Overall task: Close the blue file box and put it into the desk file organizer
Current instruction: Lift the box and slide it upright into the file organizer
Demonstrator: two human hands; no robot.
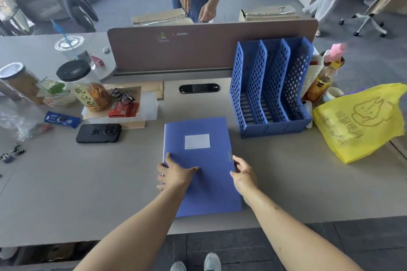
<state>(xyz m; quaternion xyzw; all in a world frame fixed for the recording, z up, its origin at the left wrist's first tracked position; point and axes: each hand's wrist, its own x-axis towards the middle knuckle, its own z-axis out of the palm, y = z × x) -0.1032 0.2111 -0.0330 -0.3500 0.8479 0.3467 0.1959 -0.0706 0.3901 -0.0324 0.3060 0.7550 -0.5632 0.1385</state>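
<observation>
The blue file box (204, 167) lies flat on the grey desk in front of me, lid down, with a white label on top. My left hand (175, 174) presses flat on its left part, fingers spread over the lid. My right hand (243, 174) touches the box's right edge, fingertips at the small clasp. The blue desk file organizer (272, 86) with three empty mesh slots stands upright behind and to the right of the box.
A yellow plastic bag (361, 121) lies right of the organizer, with bottles behind it. A black phone (98, 133), a snack jar (88, 86), glasses and cups crowd the left. A brown divider (198, 48) runs along the back; another person stands beyond it.
</observation>
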